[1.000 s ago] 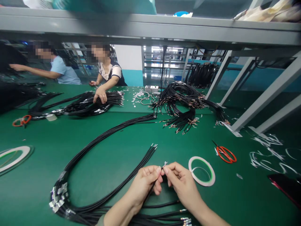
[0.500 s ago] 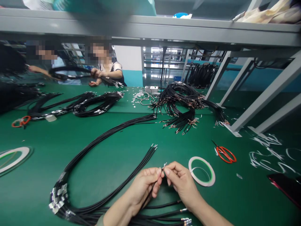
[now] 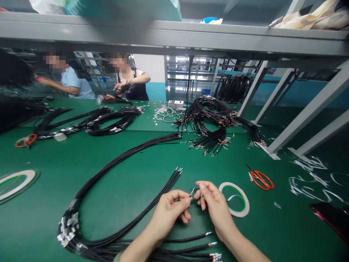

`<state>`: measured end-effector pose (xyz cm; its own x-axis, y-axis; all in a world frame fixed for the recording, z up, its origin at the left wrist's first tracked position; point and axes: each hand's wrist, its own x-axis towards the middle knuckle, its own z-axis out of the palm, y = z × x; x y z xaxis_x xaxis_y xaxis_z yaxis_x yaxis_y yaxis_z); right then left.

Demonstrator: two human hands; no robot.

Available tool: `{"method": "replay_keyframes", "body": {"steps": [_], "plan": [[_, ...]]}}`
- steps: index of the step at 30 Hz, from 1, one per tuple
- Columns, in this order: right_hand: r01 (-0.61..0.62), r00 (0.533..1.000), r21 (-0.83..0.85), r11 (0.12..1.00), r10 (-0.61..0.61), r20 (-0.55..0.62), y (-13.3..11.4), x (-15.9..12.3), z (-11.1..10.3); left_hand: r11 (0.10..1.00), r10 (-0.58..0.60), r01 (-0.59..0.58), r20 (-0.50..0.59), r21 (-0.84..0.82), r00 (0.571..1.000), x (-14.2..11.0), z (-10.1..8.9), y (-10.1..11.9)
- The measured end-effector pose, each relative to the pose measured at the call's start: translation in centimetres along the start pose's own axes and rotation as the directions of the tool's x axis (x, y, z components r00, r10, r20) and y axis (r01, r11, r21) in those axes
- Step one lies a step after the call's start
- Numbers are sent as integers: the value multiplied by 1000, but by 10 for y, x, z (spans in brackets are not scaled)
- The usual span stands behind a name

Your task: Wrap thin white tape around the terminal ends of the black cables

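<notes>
My left hand [image 3: 174, 207] pinches a black cable near its end, and the bare silvery tip [image 3: 192, 191] sticks up past the thumb. Just to the right, my right hand [image 3: 214, 203] has thumb and index finger pressed together, apart from that tip; whatever lies between them is too small to make out. Below both hands, several cable ends [image 3: 209, 244] with shiny wrapped tips point right. They belong to a curved bundle of black cables [image 3: 109, 165], gathered with silvery pieces at the left. Beside my right hand lies a roll of white tape [image 3: 247, 209] with a loose strip inside its ring.
Orange-handled scissors [image 3: 261, 179] lie right of the tape roll. Coiled black cables [image 3: 209, 105] sit at the back by grey shelf legs [image 3: 308, 103]. White scraps [image 3: 308, 182] and a dark red-edged object [image 3: 329, 218] are at right. Two people work across the green table [image 3: 122, 203].
My right hand has drawn away from the cable tip, opening a small gap. The tape roll's loose strip has shifted. Across the table, one person has lowered a cable coil.
</notes>
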<state>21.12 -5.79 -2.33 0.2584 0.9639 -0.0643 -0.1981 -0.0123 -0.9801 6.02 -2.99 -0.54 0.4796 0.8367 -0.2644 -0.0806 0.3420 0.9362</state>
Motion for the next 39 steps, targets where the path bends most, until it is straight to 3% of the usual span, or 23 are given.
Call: {"method": "replay_keyframes", "body": {"steps": [4, 8, 15, 17, 19, 22, 27, 31, 33, 36, 39], "plan": [[10, 1000, 14, 1000, -10, -8, 0, 0, -2, 996, 22, -13, -92, 91, 996, 3, 1, -6], [17, 999, 46, 999, -19, 37, -2, -6, 3, 975, 123, -91, -150, 204, 981, 3, 2, -11], [24, 996, 93, 995, -33, 89, -2, -10, 9, 907, 276, -204, -156, 370, 948, -1, 5, -9], [27, 996, 96, 995, -35, 80, 0, -8, 9, 924, 238, -171, -162, 343, 958, -2, 6, -9], [44, 995, 90, 995, -52, 82, 1, -6, 8, 965, 125, -85, -152, 248, 980, -1, 4, -9], [64, 991, 101, 993, -76, 111, 1, -4, 5, 996, -6, 12, -73, 88, 997, 2, -1, -10], [54, 985, 114, 992, -72, 160, -2, 0, -2, 999, -35, 35, -5, -5, 999, 5, -5, -6], [38, 998, 154, 987, -46, 52, 4, 6, -8, 951, 139, -143, 32, 273, 990, -7, 4, -7], [28, 999, 147, 989, -31, 17, 9, 8, -9, 847, 236, -305, 208, 434, 949, -15, 9, -14], [31, 999, 109, 994, -33, 18, 16, 10, -9, 883, -3, -205, 442, 423, 897, -21, 12, -27], [69, 998, 48, 996, -69, -1, 19, 11, -8, 912, -124, -115, 530, 394, 839, -20, 10, -33]]}}
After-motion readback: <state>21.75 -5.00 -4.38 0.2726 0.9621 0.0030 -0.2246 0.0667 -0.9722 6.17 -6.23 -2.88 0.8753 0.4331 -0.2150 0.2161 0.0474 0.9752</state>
